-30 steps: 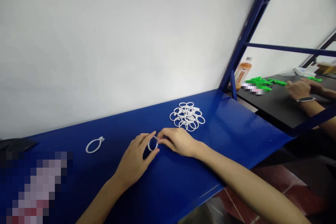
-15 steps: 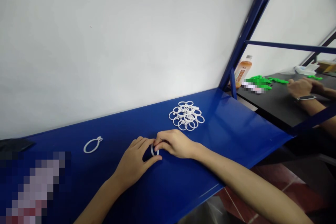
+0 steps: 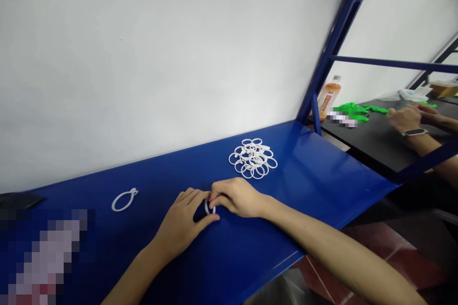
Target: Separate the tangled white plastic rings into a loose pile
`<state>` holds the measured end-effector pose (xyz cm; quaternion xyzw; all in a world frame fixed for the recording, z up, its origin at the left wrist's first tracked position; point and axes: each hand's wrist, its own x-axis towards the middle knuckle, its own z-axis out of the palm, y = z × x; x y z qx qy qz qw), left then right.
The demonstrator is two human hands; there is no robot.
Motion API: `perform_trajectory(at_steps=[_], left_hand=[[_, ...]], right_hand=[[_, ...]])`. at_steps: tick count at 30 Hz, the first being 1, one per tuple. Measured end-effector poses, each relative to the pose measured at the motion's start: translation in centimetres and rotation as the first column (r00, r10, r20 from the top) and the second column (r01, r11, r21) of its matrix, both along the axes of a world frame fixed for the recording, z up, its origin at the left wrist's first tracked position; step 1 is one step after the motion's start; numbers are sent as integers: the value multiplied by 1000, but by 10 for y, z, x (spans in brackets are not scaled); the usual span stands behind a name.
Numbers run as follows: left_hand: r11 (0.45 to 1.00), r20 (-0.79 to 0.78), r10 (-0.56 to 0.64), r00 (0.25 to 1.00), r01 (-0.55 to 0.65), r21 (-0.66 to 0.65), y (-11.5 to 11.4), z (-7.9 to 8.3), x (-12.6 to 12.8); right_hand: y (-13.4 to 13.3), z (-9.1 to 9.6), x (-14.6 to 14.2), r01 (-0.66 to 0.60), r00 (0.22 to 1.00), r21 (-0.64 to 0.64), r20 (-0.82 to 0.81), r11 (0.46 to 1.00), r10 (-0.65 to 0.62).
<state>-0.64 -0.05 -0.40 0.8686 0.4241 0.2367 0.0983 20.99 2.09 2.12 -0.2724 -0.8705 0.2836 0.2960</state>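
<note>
A thin white plastic ring (image 3: 206, 207) stands nearly upright over the blue table, between my two hands. My left hand (image 3: 182, 219) curves around it, fingers at its top and thumb by its lower edge. From the other side, my right hand (image 3: 236, 196) pinches the ring with thumb and forefinger. Fingers hide part of its rim. To the left lies another white ring (image 3: 123, 201) with a small eyelet. Beyond my right hand is a loose pile of similar rings (image 3: 257, 169), several overlapping.
The blue table (image 3: 286, 228) runs along a white wall, with a blue metal frame (image 3: 331, 52) at its right. A dark item (image 3: 21, 199) lies far left. On a black table (image 3: 372, 145) are a bottle (image 3: 328, 97), green pieces (image 3: 375, 109) and another person's hands (image 3: 408, 121).
My hands keep almost the same hold on the ring. The whole view has shifted slightly. The other person's hands have moved a little.
</note>
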Motion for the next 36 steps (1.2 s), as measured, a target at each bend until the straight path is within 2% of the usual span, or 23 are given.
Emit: perform_trajectory(at_steps=[6, 25, 31, 34, 36], left_hand=[[999, 0, 7, 1000, -7, -32, 0, -1, 0], [1000, -30, 14, 999, -14, -13, -1, 1, 2], [994, -8, 47, 999, -46, 99, -1, -2, 2], [986, 15, 84, 996, -85, 145, 0, -1, 2], [977, 14, 135, 991, -136, 167, 3, 1, -1]], right_hand=[[-1, 0, -2, 58, 998, -5, 23, 998, -57], [0, 1, -1, 52, 998, -19, 30, 998, -52], [2, 0, 1, 82, 997, -3, 10, 997, -82], [7, 1, 5, 112, 994, 67, -9, 991, -112], [13, 2, 11, 174, 985, 133, -17, 976, -173]])
